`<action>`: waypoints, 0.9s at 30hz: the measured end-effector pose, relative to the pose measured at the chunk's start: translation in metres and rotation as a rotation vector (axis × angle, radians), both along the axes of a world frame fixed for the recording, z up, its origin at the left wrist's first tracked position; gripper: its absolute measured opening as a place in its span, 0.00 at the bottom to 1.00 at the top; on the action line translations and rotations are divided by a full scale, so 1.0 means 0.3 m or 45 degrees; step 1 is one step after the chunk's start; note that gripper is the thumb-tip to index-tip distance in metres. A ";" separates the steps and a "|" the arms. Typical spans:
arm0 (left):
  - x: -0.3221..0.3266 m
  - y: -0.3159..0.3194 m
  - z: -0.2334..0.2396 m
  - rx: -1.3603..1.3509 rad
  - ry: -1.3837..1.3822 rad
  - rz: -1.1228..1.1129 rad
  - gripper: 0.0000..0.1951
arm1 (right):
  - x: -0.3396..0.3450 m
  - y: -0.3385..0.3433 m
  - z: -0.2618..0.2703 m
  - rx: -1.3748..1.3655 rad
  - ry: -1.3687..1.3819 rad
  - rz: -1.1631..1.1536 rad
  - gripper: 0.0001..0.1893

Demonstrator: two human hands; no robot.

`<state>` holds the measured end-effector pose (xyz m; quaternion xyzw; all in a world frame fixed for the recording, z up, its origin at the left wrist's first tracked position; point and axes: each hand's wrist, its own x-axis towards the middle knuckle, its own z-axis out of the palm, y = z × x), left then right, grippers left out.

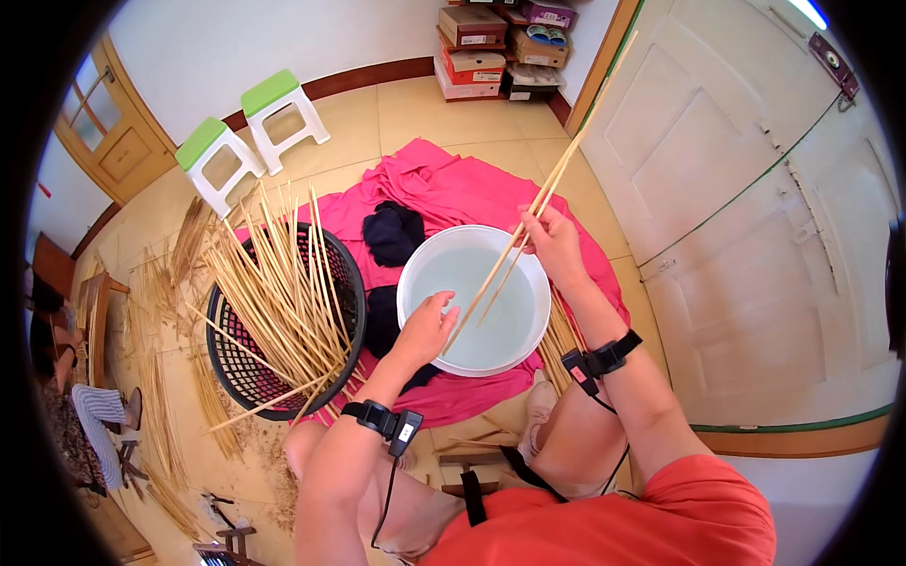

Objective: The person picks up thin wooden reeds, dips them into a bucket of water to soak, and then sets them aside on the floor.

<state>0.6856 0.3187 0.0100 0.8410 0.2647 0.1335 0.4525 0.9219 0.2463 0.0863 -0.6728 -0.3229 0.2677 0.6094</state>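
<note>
My right hand (pixel 550 237) grips a few long, thin, pale plant stalks (pixel 564 164) that slant up to the right over a white plastic tub (pixel 545 311) of water (pixel 471 283). Their lower ends hang over the water. At the tub's lower left rim, my left hand (pixel 428 327) has its fingers apart and holds nothing. A black plastic mesh basket (pixel 359 283) full of similar stalks (pixel 272 297) leans at the left. Dark cloths (pixel 394 233) lie between basket and tub, on a pink cloth (pixel 481 173). More stalks (pixel 555 347) lie beside the tub, under my right forearm.
Two green-topped white stools (pixel 283 113) stand at the upper left. Bundles of stalks (pixel 159 403) and chaff cover the left floor. Another person (pixel 60 347) sits at the far left near a wooden bench (pixel 99 318). Shoe boxes (pixel 473 32) are stacked behind; a white door (pixel 736 212) is at the right.
</note>
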 end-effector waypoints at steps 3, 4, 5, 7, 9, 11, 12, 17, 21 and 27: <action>0.005 -0.015 -0.028 0.138 0.022 -0.050 0.21 | 0.000 0.017 -0.120 -0.122 -0.004 0.068 0.14; 0.009 -0.019 -0.023 0.095 0.070 -0.063 0.22 | -0.002 0.018 -0.150 -0.162 0.037 0.078 0.15; 0.016 -0.023 -0.016 0.076 0.068 -0.065 0.22 | 0.000 0.014 -0.180 -0.203 0.078 0.086 0.16; 0.017 -0.024 -0.016 0.039 0.074 -0.053 0.22 | -0.022 0.004 -0.192 -0.331 0.047 0.151 0.17; 0.019 -0.024 -0.025 -0.014 0.059 -0.037 0.22 | -0.044 -0.001 -0.209 -0.360 -0.002 0.199 0.17; 0.013 -0.027 -0.032 -0.069 0.041 -0.035 0.22 | -0.055 -0.005 -0.190 -0.315 0.043 0.318 0.17; 0.008 -0.028 -0.026 -0.096 0.029 -0.037 0.21 | -0.070 -0.004 -0.162 -0.291 0.066 0.381 0.17; 0.027 -0.039 0.006 -0.214 0.031 -0.085 0.17 | -0.098 0.013 -0.152 -0.220 0.165 0.657 0.15; 0.046 -0.031 -0.018 -0.257 0.053 0.008 0.13 | -0.119 0.040 -0.160 -0.168 0.171 0.705 0.14; 0.039 0.010 -0.081 -0.390 0.040 0.166 0.09 | -0.175 0.063 -0.231 0.014 0.291 0.644 0.15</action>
